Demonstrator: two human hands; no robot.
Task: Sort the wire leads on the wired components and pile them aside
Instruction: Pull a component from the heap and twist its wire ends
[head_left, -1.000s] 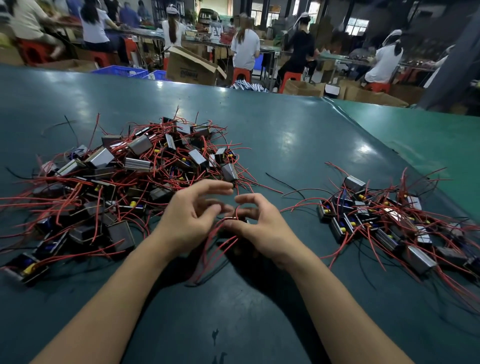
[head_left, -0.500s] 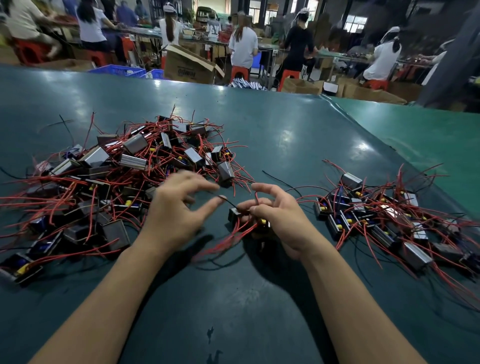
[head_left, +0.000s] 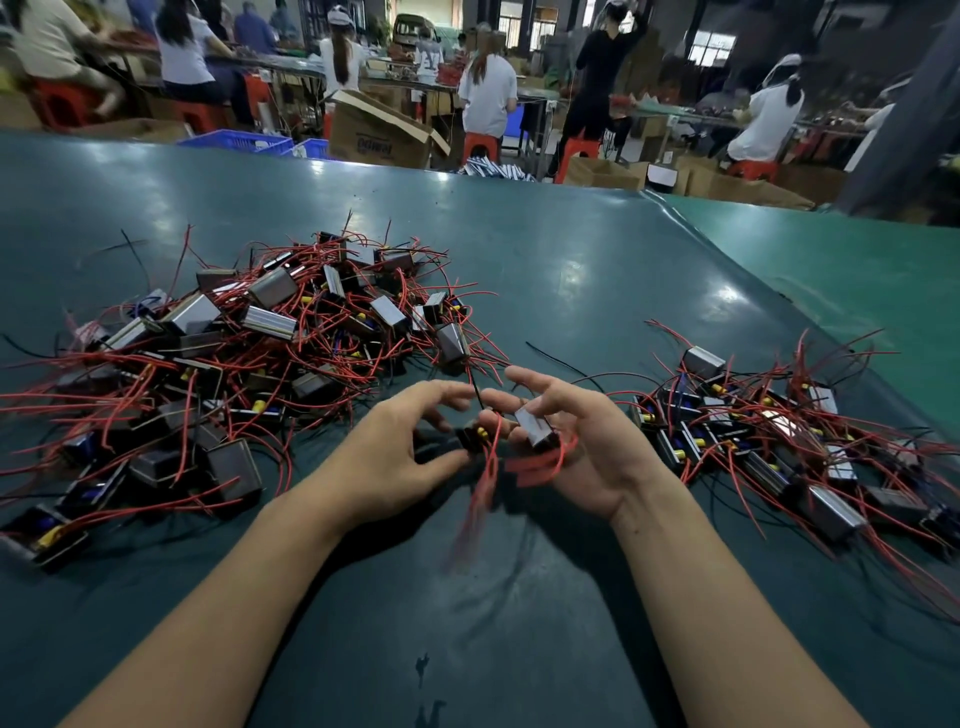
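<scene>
Large workshop hall, dim toward the back. Dark green glossy table (head_left: 519, 249) in front, streaked with pale reflections of overhead light; lighter green table (head_left: 841, 270) adjoining on the right. Beyond the far edge, an open cardboard box (head_left: 379, 132), blue plastic crates (head_left: 236, 141), more cartons (head_left: 605, 172) on the floor. Further back, long workbenches (head_left: 291, 65) with seated workers on red stools (head_left: 480, 145). Bright windows (head_left: 711, 48) in the rear wall. Dark pillar (head_left: 904, 119) at right.
</scene>
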